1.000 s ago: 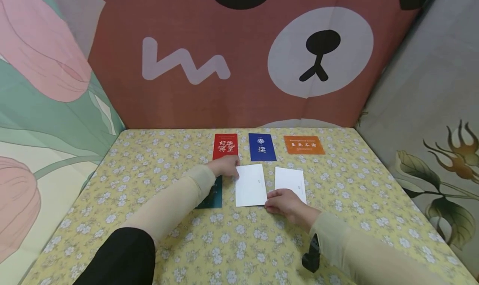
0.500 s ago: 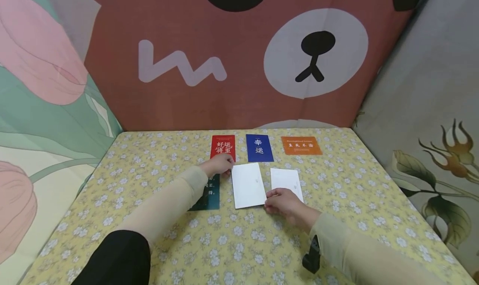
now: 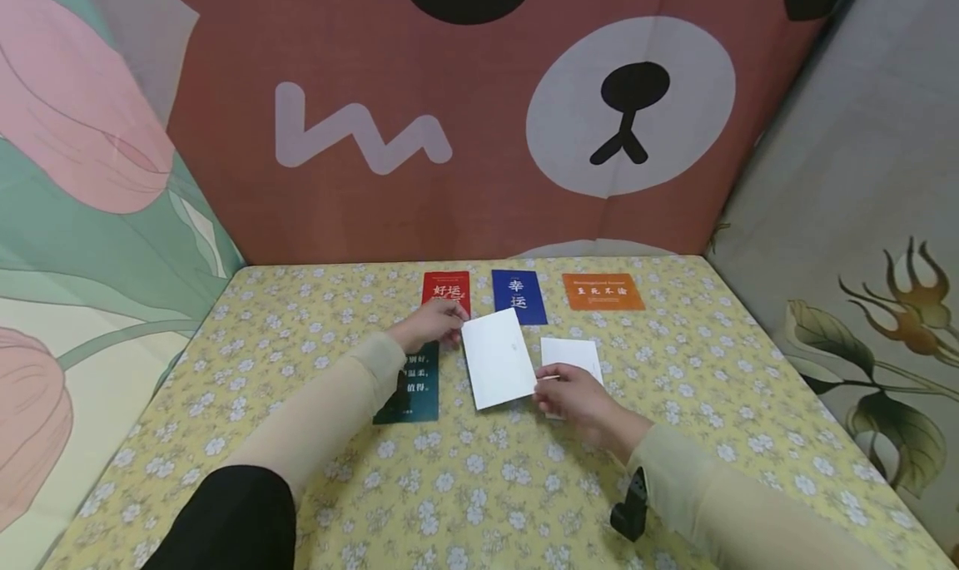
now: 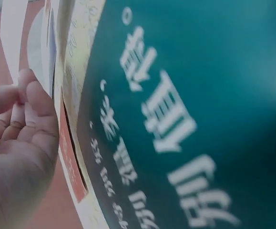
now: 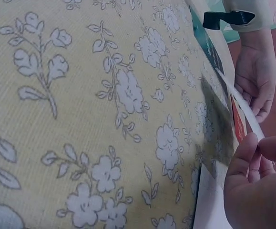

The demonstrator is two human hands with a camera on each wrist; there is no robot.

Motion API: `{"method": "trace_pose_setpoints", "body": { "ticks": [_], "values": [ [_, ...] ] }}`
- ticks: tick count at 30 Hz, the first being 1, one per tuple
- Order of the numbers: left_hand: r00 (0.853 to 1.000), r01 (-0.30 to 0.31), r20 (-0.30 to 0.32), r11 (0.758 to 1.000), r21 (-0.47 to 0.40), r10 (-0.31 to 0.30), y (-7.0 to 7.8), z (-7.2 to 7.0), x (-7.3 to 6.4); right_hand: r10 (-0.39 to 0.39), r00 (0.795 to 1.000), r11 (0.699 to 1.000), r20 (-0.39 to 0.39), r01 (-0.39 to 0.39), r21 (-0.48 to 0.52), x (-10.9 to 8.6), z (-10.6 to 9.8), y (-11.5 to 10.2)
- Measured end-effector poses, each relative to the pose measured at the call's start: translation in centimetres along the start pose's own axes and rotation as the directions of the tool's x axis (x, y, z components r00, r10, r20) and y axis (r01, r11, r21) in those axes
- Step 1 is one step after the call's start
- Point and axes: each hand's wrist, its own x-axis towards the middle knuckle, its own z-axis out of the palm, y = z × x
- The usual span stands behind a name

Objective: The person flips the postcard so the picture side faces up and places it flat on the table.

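Between my two hands a white card (image 3: 498,360) is held tilted, raised over the flowered tabletop. My left hand (image 3: 433,324) pinches its upper left corner; in the left wrist view thumb and finger meet on the edge of the white card (image 4: 15,43). The lower right corner is pinched by my right hand (image 3: 580,402), and the right wrist view shows the white card (image 5: 246,107) nearly edge-on. Under my left wrist lies a teal card (image 3: 418,394) with white characters. A second white card (image 3: 569,352) lies behind my right hand, partly covered by it.
Along the back of the table (image 3: 300,445) lie a red card (image 3: 446,284), a blue card (image 3: 519,297) and an orange card (image 3: 603,292). A bear-print cloth (image 3: 464,212) hangs behind them. Patterned cloths flank both sides.
The white card has come up off the table and tilted, both hands rising with it. My left hand has shifted slightly left, uncovering more of the teal card. The view has shifted slightly.
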Motion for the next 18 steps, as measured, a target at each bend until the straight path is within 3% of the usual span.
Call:
{"method": "trace_pose_setpoints", "body": {
  "ticks": [3, 5, 7, 10, 12, 18],
  "values": [
    [0.998, -0.008, 0.06, 0.986, -0.168, 0.018, 0.1, -0.8, -0.2, 0.008, 1.0, 1.0, 0.01, -0.008, 0.0, 0.0, -0.1, 0.0],
    [0.994, -0.004, 0.099, 0.951, -0.31, 0.036, 0.2, -1.4, -0.4, 0.018, 1.0, 1.0, 0.015, -0.019, 0.01, 0.0, 0.0, 0.1],
    [0.989, 0.005, 0.134, 0.899, -0.437, 0.06, 0.4, -1.8, -0.6, 0.026, 0.999, 0.999, 0.028, -0.027, 0.021, 0.1, 0.1, 0.2],
    [0.978, 0.02, 0.186, 0.849, -0.528, 0.093, 0.8, -1.7, -0.9, 0.025, 0.998, 0.999, 0.053, -0.027, 0.038, 0.1, 0.3, 0.3],
    [0.967, 0.025, 0.228, 0.851, -0.525, 0.112, 1.1, -1.3, -1.1, 0.023, 0.997, 0.999, 0.071, -0.026, 0.046, 0.1, 0.4, 0.2],
    [0.938, 0.028, 0.318, 0.887, -0.461, 0.135, 1.2, 0.4, -1.4, 0.04, 0.992, 0.997, 0.123, -0.048, 0.06, 0.2, 1.0, 0.1]
  ]
}}
